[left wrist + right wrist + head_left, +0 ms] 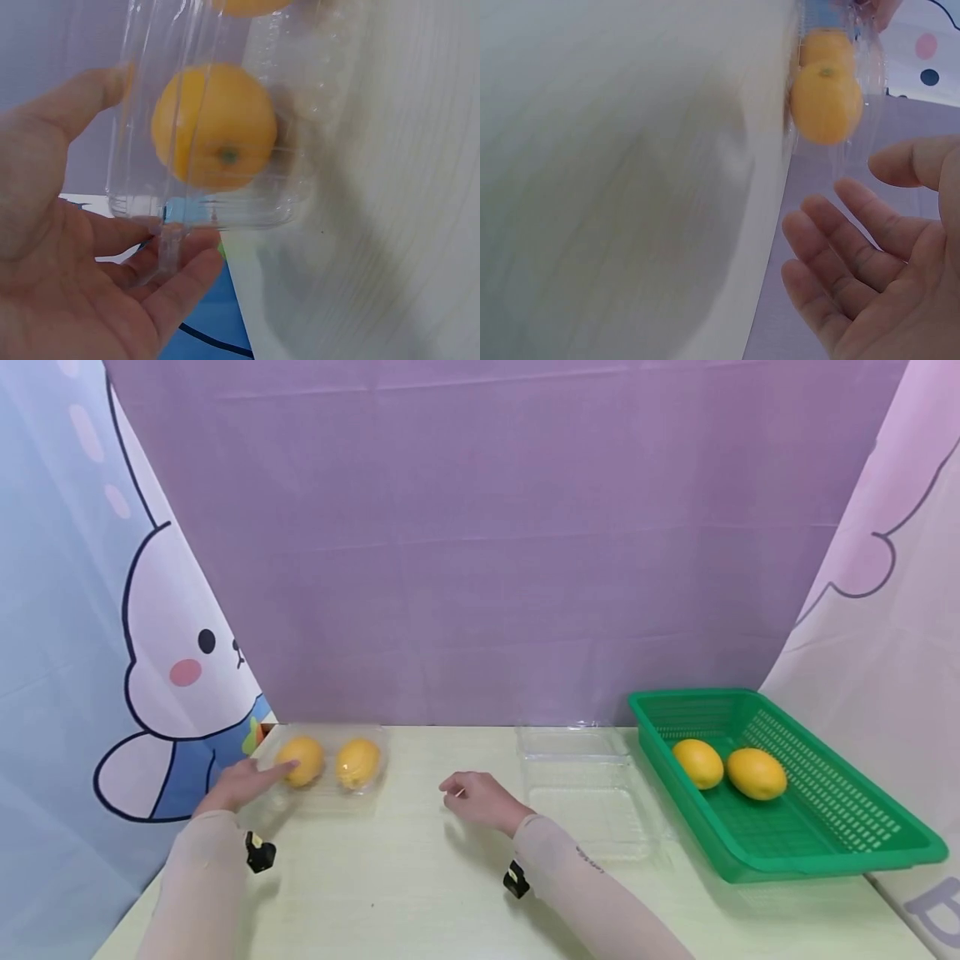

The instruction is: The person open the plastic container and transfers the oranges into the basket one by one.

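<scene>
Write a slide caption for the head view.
Left hand on a clear box with two yellow fruits, right hand empty beside an open clear container; green basket holding two more fruits.

Bright, diffuse light fills the head view, leaving soft shadows on the bench. Glints streak the clear box. Both wrist views are dimmer, hazier and slightly soft.

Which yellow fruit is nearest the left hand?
The rounded yellow fruit in the left end of the clear plastic box, beside the left hand; the others lie farther right.
</scene>
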A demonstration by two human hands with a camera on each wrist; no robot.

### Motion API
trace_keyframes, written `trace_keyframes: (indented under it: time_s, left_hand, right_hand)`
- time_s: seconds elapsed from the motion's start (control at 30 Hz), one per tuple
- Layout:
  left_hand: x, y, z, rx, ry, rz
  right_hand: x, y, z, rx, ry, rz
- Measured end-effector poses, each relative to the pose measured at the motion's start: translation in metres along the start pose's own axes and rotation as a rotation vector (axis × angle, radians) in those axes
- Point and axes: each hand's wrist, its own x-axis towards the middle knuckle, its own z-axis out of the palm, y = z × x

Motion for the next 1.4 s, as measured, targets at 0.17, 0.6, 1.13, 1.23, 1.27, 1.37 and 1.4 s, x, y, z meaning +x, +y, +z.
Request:
trace_keyframes:
  time_s: [0.17,0.6,1.13,1.23,1.27,1.37,1.4]
  left_hand:
    - [-0.002,0.006,0.001,0.033,-0.046,-0.008]
    - [-0.001,0.014,0.008,0.022,-0.102,-0.01]
    - [-0.003,0.029,0.026,-0.058,-0.133,0.021]
    - [-0.003,0.031,0.029,-0.06,-0.139,0.031]
    - [-0.004,0.032,0.03,-0.056,-0.139,0.036]
    - [-0.006,0.034,0.032,-0.046,-0.145,0.045]
    - [-0.006,0.036,0.033,-0.042,-0.147,0.045]
  right_hand:
    - [0.0,0.0,0.002,-0.012,-0.003,0.003]
    - [0.001,-0.001,0.006,-0.003,-0.012,0.001]
    - [-0.001,-0.011,0.015,0.133,-0.096,0.036]
    - [0.0,-0.01,0.017,0.149,-0.094,0.032]
    - [0.0,-0.01,0.018,0.155,-0.091,0.03]
    - [0.0,-0.009,0.021,0.182,-0.083,0.025]
    - [0.0,-0.009,0.021,0.189,-0.08,0.025]
